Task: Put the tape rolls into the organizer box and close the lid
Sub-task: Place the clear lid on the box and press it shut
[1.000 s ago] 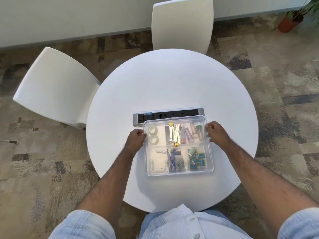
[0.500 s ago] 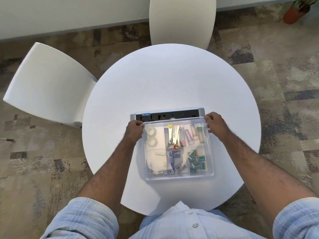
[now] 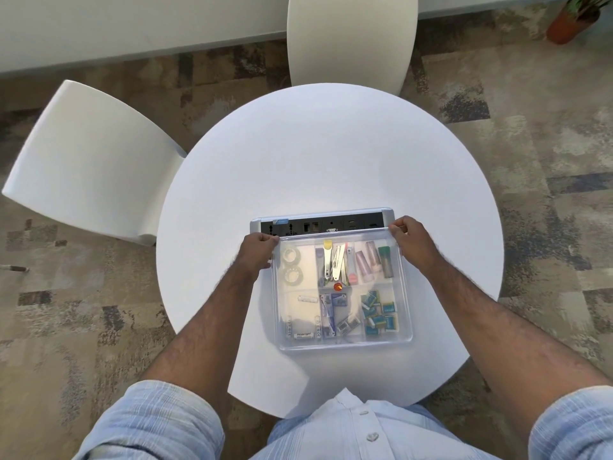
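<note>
Table (image 3: 331, 161) first: round, white, mostly bare, and we have plenty of open room on its far half. Two white chairs (image 3: 93, 167) sit off the far and left edges, well clear of our arms. Next down in size, the clear organizer box (image 3: 341, 341) sits on the near half of the table, its far side just beside a grey power strip (image 3: 321, 223), so there is little slack there for fingers or for a lid edge. The lid (image 3: 302, 313) looks to be lying over the box, frosted and flat; whether it has snapped home we cannot tell. Our left hand (image 3: 257, 255) pinches the far-left corner, fingers curled narrow on the rim. Our right hand (image 3: 413, 244) does the same at the far-right corner. Smallest now: two tape rolls (image 3: 291, 264) sit in the far-left compartment, one behind the other, just beside the left hand. So we judge the loading done, and what is left is pressing the corners down until the lid seats all round.
</note>
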`<state>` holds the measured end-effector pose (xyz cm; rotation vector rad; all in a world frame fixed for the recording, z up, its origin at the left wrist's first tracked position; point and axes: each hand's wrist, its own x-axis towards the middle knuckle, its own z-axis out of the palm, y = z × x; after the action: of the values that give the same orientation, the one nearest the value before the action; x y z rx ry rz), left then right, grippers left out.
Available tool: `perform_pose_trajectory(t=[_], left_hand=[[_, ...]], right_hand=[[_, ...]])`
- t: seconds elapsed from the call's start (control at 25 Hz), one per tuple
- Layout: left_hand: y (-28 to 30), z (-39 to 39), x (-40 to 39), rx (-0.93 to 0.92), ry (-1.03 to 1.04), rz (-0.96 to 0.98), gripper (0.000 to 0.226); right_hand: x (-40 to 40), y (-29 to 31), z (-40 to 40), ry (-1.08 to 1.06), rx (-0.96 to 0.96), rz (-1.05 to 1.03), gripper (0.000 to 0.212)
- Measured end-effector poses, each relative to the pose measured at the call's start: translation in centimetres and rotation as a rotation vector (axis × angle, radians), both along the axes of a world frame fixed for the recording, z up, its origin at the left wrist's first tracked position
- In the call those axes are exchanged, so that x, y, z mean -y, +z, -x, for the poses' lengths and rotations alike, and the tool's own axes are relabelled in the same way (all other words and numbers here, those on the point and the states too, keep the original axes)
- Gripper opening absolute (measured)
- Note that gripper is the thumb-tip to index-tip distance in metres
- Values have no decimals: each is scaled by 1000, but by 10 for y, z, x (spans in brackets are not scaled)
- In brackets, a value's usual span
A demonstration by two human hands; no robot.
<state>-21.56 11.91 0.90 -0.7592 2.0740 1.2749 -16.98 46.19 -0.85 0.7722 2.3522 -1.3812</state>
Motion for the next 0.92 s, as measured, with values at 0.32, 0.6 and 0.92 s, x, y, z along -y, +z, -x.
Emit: perform_pose_trajectory(t=[0.32,0.6,0.92], left_hand=[[9,-1,-15,-275,-378,283,24],[-2,-48,-79,-412,-1079,555,61],[-6,-56,-81,-317,-1135,560,63]], right_hand=[[31,23,12,456,-152,-465,27],[93,13,-18,1030,-203,-628,58],[98,12,-29,1013,-102,-630,61]])
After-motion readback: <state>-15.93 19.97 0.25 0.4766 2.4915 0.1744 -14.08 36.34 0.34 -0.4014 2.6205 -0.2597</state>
